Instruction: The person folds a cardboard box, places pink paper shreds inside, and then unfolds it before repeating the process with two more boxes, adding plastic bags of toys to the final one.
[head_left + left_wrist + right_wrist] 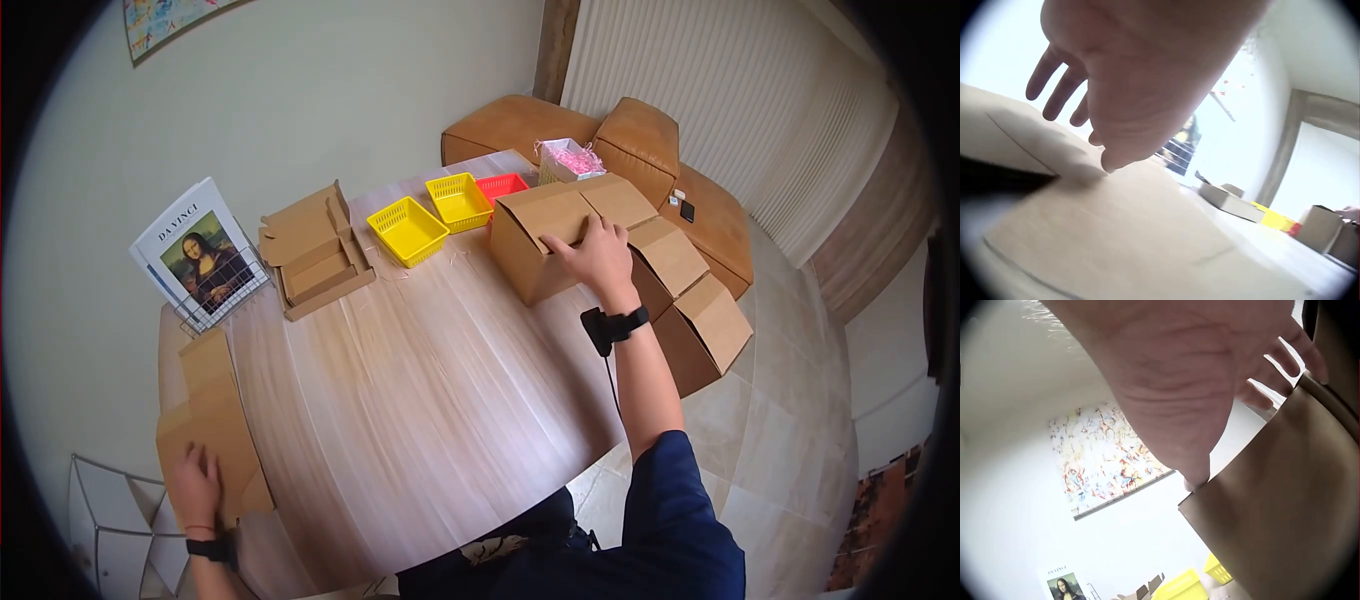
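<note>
At the table's left edge my left hand [196, 485] lies over a folded flat piece of brown cardboard [228, 410]. Its fingers are spread loosely in the left wrist view, the thumb tip right at the cardboard surface [1129, 219]. On the right side, my right hand [602, 262] rests on the top of a closed brown cardboard box [520, 255]. Its thumb touches the box's near top edge, while the extended fingers reach across the top in the right wrist view. More closed cardboard boxes [712, 315] stand against this one, along the table's right edge.
An opened cardboard box [320, 250] sits at the back left beside a Da Vinci book [200, 255] in a wire rack. Yellow baskets [408, 232], a red basket [503, 185] and a container of pink shreds [572, 160] line the back. Brown leather seats [640, 135] stand behind.
</note>
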